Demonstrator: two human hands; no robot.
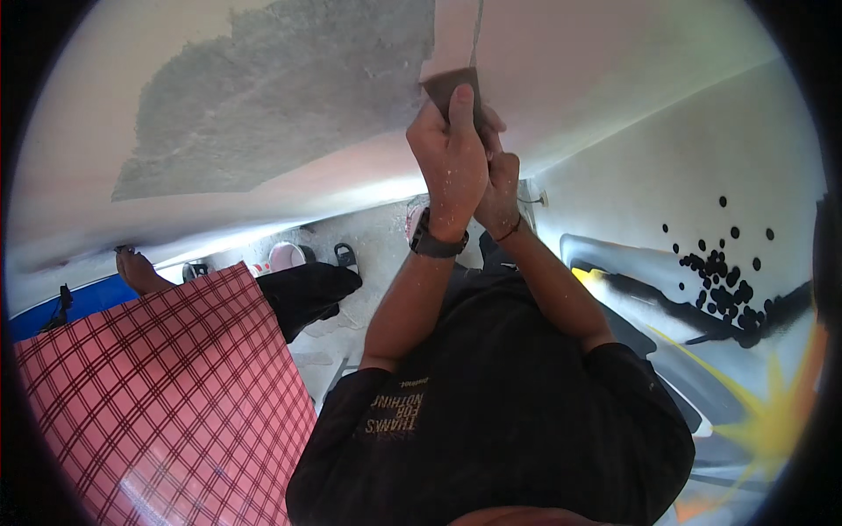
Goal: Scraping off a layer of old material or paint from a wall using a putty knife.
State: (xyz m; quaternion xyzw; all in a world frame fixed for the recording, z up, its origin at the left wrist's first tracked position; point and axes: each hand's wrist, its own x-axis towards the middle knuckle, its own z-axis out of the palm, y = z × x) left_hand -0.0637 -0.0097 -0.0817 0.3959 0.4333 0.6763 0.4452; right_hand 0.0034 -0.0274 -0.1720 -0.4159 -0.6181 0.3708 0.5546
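Brown sanding pad pressed flat against pink wall, beside grey bare patch. Left hand fingers curled around pad; right hand clasped just behind it, fingers closed. Black watch on left wrist.

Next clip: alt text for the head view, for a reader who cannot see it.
Two raised hands, left hand and right hand, press a brown sanding pad against a pinkish wall beside a bare grey patch. A red checked cloth lies lower left.
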